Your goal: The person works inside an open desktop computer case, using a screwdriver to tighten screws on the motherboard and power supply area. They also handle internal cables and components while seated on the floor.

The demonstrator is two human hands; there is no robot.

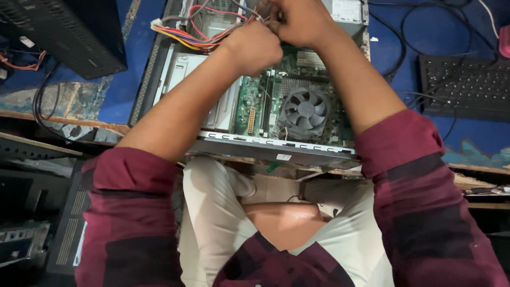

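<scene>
An open desktop computer case (265,146) lies on a blue table, showing a green motherboard (255,101) and a round black cooler fan (304,110). A bundle of red, yellow and black cables (186,37) runs across the case's far end. My left hand (254,49) is closed in a fist over these cables near the top of the board. My right hand (302,21) is clenched right beside it, fingers pinching the same wiring. What lies under the fingers is hidden.
A black computer tower (69,32) lies at the far left. A black keyboard (465,87) and loose black cables (425,26) sit at the right. More dark equipment (32,234) stands below the table's worn edge at the left. My knees are under the case.
</scene>
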